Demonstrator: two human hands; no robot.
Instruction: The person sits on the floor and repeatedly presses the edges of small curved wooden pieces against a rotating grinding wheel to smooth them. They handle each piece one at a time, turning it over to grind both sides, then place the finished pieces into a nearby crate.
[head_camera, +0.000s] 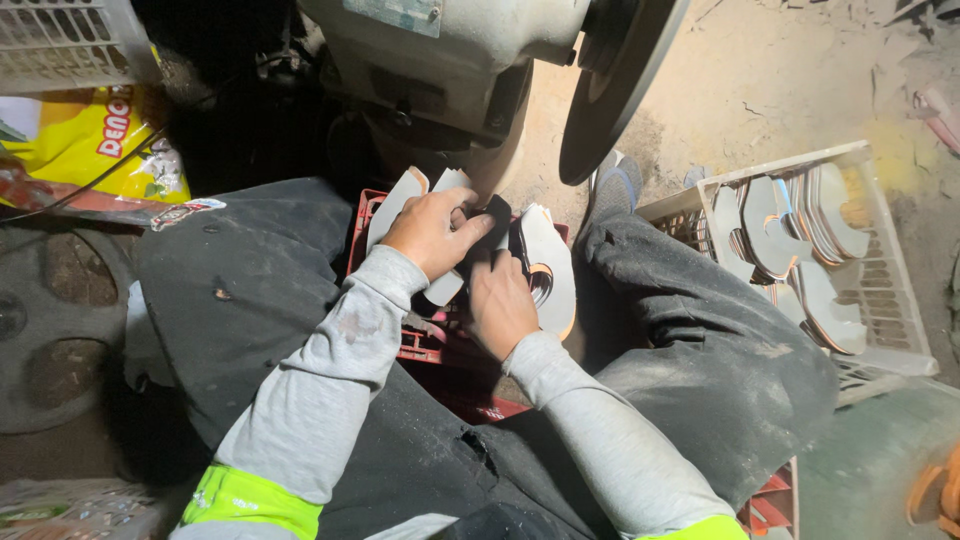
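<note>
Red crate (420, 345) on lap; left hand (432, 232) and right hand (500, 305) pinch pale cutouts (548, 265); white basket (880, 300) part filled.

Harsh frontal light, dark shadowy corners.

Cut blanks (548, 262): pale sheet metal — smooth, dull sheen
Red crate (420, 345): hard plastic, scuffed
White basket (880, 290): plastic lattice, dusty
Sleeves (330, 370): grey knit cloth — matt
Floor (780, 80): rough, sandy

pale curved cut-out pieces (440, 235) | flat, crescent-shaped, standing on edge in my red crate (420, 345) | between my knees | under my fingers
</note>
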